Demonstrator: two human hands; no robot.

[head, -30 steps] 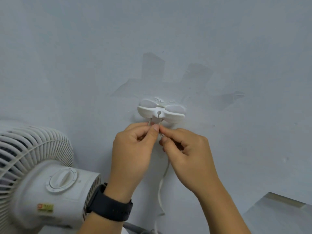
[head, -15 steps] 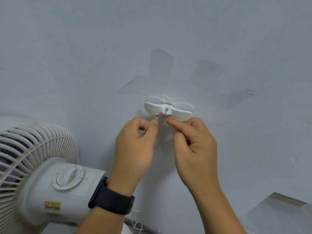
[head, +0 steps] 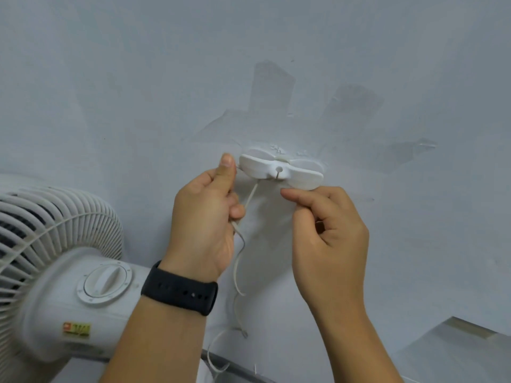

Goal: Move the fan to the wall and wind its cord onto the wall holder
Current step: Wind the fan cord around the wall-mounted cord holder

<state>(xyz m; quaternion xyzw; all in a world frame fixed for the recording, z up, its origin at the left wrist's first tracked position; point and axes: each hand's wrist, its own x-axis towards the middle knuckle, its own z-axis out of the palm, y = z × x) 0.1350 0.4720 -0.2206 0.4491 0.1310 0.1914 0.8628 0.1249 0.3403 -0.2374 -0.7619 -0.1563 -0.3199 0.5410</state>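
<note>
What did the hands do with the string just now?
The left hand slid left and up beside the white butterfly-shaped plastic wall holder, pulling the thin white cord out taut. The right hand moved right, under the holder. The white plastic fan stayed put.

Plain indoor room, likely domestic. Pale painted wall (head: 138, 92) with patches where tape or stickers pulled paint away. White plastic cord holder (head: 280, 172) stuck to it. Household electric fan (head: 55, 258) beside the wall, lower left.
</note>
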